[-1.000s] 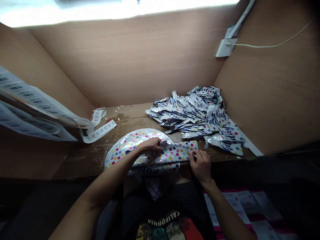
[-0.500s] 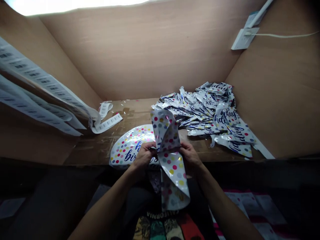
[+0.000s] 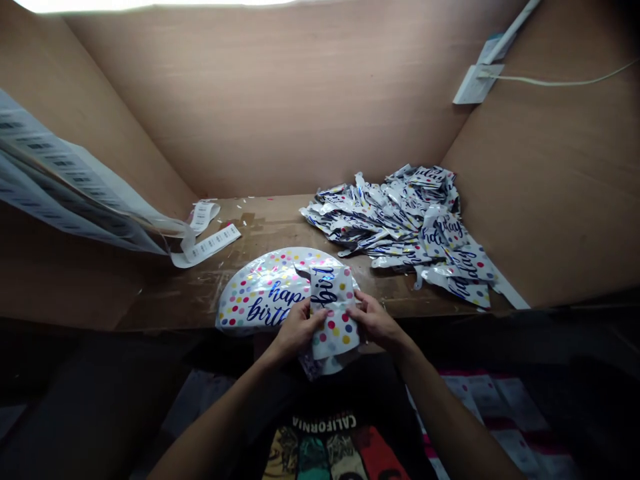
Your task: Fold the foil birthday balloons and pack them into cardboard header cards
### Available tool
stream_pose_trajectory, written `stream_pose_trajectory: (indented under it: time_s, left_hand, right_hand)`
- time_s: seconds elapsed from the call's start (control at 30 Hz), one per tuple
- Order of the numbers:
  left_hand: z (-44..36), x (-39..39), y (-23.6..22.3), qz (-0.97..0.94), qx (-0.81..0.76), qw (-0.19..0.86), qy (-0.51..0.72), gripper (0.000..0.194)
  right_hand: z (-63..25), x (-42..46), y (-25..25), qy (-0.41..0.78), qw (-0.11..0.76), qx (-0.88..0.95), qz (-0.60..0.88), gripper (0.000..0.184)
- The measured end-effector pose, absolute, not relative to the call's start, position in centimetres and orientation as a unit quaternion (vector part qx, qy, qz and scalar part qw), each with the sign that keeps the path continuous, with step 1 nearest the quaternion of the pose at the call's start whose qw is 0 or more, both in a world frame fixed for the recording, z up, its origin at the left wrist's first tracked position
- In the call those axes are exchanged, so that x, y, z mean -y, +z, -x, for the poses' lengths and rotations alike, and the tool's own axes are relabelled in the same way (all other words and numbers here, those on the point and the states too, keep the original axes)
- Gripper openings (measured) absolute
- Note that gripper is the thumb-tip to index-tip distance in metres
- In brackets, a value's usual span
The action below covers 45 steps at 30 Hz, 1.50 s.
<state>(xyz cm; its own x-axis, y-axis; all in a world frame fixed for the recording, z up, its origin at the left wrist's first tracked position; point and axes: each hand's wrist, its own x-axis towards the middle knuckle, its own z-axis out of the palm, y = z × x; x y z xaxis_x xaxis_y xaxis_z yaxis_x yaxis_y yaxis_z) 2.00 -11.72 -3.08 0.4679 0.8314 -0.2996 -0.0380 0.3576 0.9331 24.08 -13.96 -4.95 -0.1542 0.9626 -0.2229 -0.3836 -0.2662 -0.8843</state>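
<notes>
Between my two hands is a partly folded foil balloon (image 3: pixel 334 333), white with coloured dots and dark blue lettering. My left hand (image 3: pixel 299 328) pinches its left edge, thumb on top. On the right edge my right hand (image 3: pixel 374 319) grips it the same way, fingers behind. Just beyond, flat foil balloons (image 3: pixel 260 280) printed "happy birthday" lie at the table's front edge, partly covered by my left hand and the folded one. A heap of folded foil balloons (image 3: pixel 395 217) of the same print lies further back to the right.
Strips of barcode labels (image 3: pixel 100 193) hang at the left, their ends curling onto the cardboard-covered tabletop (image 3: pixel 265 217). Wooden panels (image 3: pixel 280 100) enclose the back and sides. A white socket box (image 3: pixel 477 83) with a cable sits on the right panel. Pink-edged packets (image 3: pixel 500 407) lie below right.
The balloon in my hands has gone from a long, loosely folded strip to a shorter, flatter bundle. Both hands have moved slightly down, and lettering now shows on its upper face.
</notes>
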Motion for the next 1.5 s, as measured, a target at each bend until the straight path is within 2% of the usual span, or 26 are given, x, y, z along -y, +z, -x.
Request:
stream_pose_trajectory:
  time_s: [0.17,0.27,0.37,0.43,0.5,0.67,0.73,0.77,0.83,0.87,0.9,1.0,1.07,1.13,1.17,1.23,1.3,1.33,1.43,1.5]
  left_hand:
    - [-1.5,11.1,-1.4,-0.475,-0.395,0.737,0.273,0.033]
    - [-1.5,10.2,-0.2,-0.553,-0.368,0.721,0.197,0.033]
    - [-2.6,9.4,0.4,-0.743,-0.343,0.562,0.123,0.041]
    - [-3.7,9.3,0.5,-0.827,-0.336,0.431,0.130,0.042]
    - [-4.6,9.5,0.4,-0.867,-0.326,0.342,0.157,0.038]
    - [-2.4,9.7,-0.3,-0.891,-0.305,0.274,0.195,0.037]
    - [0.5,8.9,-1.3,-0.893,-0.321,0.244,0.198,0.036]
    - [2.2,8.3,-2.1,-0.902,-0.316,0.228,0.188,0.034]
    - [5.3,6.9,-3.8,-0.932,-0.275,0.195,0.133,0.032]
    - [6.5,6.1,-4.7,-0.945,-0.259,0.175,0.094,0.036]
    - [7.4,5.3,-5.5,-0.950,-0.264,0.157,0.051,0.044]
    - [8.2,2.6,-7.3,-0.933,-0.344,0.105,0.002,0.058]
    - [7.4,0.4,-7.9,-0.921,-0.381,0.084,0.002,0.060]
    - [6.4,-1.5,-8.1,-0.915,-0.397,0.074,0.006,0.061]
    - [6.0,-2.1,-8.0,-0.913,-0.401,0.076,0.005,0.061]
    - [5.8,-2.5,-7.8,-0.911,-0.404,0.082,0.006,0.061]
    - [6.8,-1.7,-7.3,-0.912,-0.400,0.091,0.019,0.062]
    - [7.7,-0.9,-7.1,-0.914,-0.393,0.101,0.026,0.065]
    - [11.4,2.4,-6.3,-0.924,-0.349,0.155,0.030,0.088]
    - [13.8,4.7,-6.0,-0.927,-0.325,0.184,0.021,0.101]
  right_hand:
    - [-24.4,15.8,-5.2,0.631,0.557,0.341,0.418,0.022]
    - [-25.1,16.0,-4.4,0.582,0.524,0.450,0.429,0.009]
    - [-25.6,16.2,-3.2,0.561,0.478,0.518,0.435,0.012]
    - [-25.6,16.4,-2.5,0.590,0.456,0.502,0.438,0.024]
    - [-25.2,16.6,-2.0,0.588,0.443,0.513,0.442,0.029]
    - [-28.1,16.4,-0.2,0.380,0.440,0.614,0.534,0.036]
    - [-33.4,16.0,1.7,0.238,0.494,0.528,0.649,0.038]
    - [-36.7,15.7,2.8,0.132,0.527,0.437,0.717,0.040]
    - [-43.7,14.8,4.5,0.035,0.554,0.350,0.754,0.046]
    - [-46.6,14.0,4.8,0.010,0.549,0.327,0.769,0.044]
    - [-48.5,13.1,4.7,-0.028,0.503,0.317,0.804,0.041]
    - [-47.3,10.2,1.6,-0.141,0.429,0.391,0.802,0.053]
    - [-40.9,9.5,-1.3,-0.096,0.428,0.534,0.723,0.040]
    - [-32.8,10.0,-3.9,0.041,0.362,0.736,0.571,0.030]
    - [-29.1,10.4,-5.0,0.082,0.310,0.812,0.488,0.032]
    - [-23.5,11.3,-6.6,0.119,0.222,0.878,0.407,0.052]
    - [-21.0,11.7,-7.7,0.120,0.183,0.885,0.411,0.060]
    - [-20.6,11.7,-8.1,0.118,0.179,0.878,0.428,0.055]
    - [-21.2,11.3,-8.4,0.144,0.194,0.854,0.460,0.023]
    - [-21.7,10.9,-8.1,0.190,0.214,0.838,0.464,0.019]
